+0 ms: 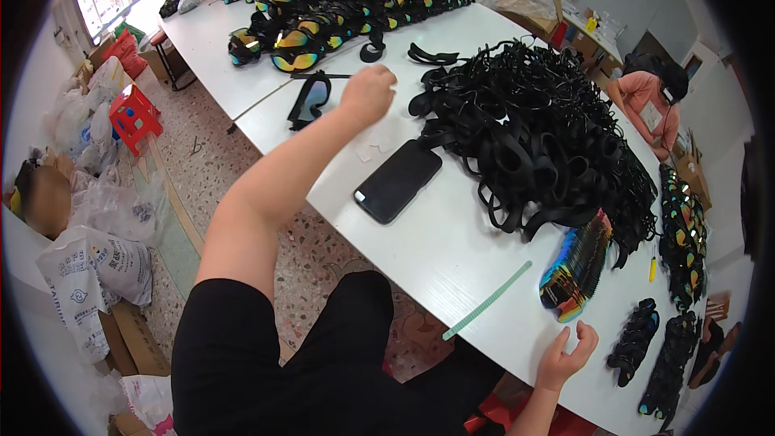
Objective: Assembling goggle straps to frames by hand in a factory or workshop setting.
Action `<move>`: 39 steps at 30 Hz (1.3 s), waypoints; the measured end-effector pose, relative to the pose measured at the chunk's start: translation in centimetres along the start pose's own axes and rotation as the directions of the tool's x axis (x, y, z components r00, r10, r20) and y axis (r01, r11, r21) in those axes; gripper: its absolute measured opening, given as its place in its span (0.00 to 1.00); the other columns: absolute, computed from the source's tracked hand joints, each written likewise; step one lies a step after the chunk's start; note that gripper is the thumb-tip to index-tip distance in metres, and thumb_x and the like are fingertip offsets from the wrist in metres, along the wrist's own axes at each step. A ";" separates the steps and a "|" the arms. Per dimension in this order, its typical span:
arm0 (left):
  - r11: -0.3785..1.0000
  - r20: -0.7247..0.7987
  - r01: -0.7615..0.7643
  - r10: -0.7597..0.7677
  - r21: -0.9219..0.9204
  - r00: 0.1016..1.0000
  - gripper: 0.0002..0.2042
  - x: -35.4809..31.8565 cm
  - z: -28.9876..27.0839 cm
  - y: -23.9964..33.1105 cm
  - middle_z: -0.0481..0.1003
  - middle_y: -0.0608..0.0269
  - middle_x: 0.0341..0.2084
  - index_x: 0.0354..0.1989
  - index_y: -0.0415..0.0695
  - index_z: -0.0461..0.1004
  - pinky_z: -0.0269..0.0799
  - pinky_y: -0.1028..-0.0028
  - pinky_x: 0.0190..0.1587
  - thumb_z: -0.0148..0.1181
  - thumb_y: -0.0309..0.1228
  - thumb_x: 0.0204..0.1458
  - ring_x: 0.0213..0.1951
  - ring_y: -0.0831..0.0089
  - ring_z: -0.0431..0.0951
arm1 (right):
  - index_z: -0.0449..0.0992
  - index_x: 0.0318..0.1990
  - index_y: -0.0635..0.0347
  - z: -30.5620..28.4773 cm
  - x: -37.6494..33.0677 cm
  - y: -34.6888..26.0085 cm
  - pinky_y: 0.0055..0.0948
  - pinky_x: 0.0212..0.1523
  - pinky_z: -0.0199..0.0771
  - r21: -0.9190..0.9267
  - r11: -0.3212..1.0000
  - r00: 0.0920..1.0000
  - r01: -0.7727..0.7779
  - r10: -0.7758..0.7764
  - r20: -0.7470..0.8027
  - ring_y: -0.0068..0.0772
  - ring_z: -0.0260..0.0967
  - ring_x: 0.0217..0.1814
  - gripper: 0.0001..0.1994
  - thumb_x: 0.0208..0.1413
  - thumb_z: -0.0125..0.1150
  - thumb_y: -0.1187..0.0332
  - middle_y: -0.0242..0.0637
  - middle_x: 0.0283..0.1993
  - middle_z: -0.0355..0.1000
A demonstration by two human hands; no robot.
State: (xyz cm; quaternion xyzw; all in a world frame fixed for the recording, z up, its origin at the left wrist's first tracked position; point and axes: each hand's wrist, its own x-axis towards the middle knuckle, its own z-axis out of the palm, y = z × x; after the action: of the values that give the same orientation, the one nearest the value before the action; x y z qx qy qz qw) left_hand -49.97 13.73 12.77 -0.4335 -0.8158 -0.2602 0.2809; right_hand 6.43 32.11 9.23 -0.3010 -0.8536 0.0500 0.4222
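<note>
Over the white table, my left hand (370, 95) is closed with its fingers curled; whatever they may hold is hidden. Just left of it rests a pair of goggles (311, 101) with a dark frame and a mirrored lens. My right hand (567, 359) is above the near right part of the table, thumb and forefinger apart, holding nothing. Beyond it lies a fanned stack of shiny multicoloured lenses (577, 266). A large heap of black goggle straps and frames (533, 129) spreads between and beyond my hands.
A black phone (398, 181) lies near the table's front edge. A green strip (488, 300) sticks out over that edge. Rows of mirrored goggles (355, 4) cover the far end; more goggles (684, 234) line the right. A co-worker (652, 101) bends beyond the table. A red stool (136, 119) stands left.
</note>
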 end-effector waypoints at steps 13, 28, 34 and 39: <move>0.855 0.284 0.287 -0.431 0.433 0.857 0.16 7.2 7.6 -8.4 0.68 0.65 0.58 0.48 0.52 0.78 0.71 0.57 0.53 0.56 0.29 0.50 0.54 0.53 0.72 | 0.66 0.48 0.66 -0.9 -0.4 -0.4 0.36 0.55 0.64 -0.144 0.989 0.989 -0.039 0.059 0.138 0.45 0.63 0.53 0.15 0.52 0.57 0.82 0.46 0.48 0.63; 0.933 -0.030 0.316 -0.316 0.172 0.948 0.16 13.5 13.8 -6.3 0.73 0.54 0.50 0.52 0.54 0.76 0.73 0.58 0.51 0.49 0.30 0.56 0.50 0.54 0.75 | 0.75 0.41 0.65 -0.5 1.4 -1.2 0.43 0.42 0.71 -0.031 0.999 0.985 0.017 -0.011 0.175 0.52 0.69 0.38 0.09 0.53 0.64 0.74 0.48 0.38 0.72; 0.790 0.419 0.449 -0.605 0.417 0.677 0.20 13.6 14.0 -3.0 0.64 0.58 0.60 0.59 0.68 0.71 0.65 0.58 0.61 0.46 0.33 0.60 0.61 0.55 0.66 | 0.76 0.38 0.65 -0.2 1.6 -1.4 0.44 0.40 0.71 -0.018 0.999 0.978 0.048 -0.044 0.202 0.52 0.68 0.35 0.08 0.50 0.64 0.78 0.48 0.35 0.72; 0.851 0.413 0.404 -0.518 0.335 0.749 0.15 12.5 13.7 -3.6 0.71 0.57 0.55 0.53 0.59 0.76 0.69 0.61 0.56 0.51 0.34 0.58 0.58 0.56 0.69 | 0.76 0.37 0.64 -0.3 1.5 -1.2 0.44 0.40 0.71 -0.001 0.999 0.972 0.041 -0.040 0.231 0.52 0.68 0.35 0.07 0.50 0.63 0.79 0.48 0.35 0.72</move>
State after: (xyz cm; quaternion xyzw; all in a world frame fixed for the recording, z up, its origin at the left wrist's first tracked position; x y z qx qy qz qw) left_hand -62.04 28.14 10.99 -0.2339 -0.9653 -0.1095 0.0391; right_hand 5.38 31.92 10.84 -0.2770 -0.9030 0.0734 0.3202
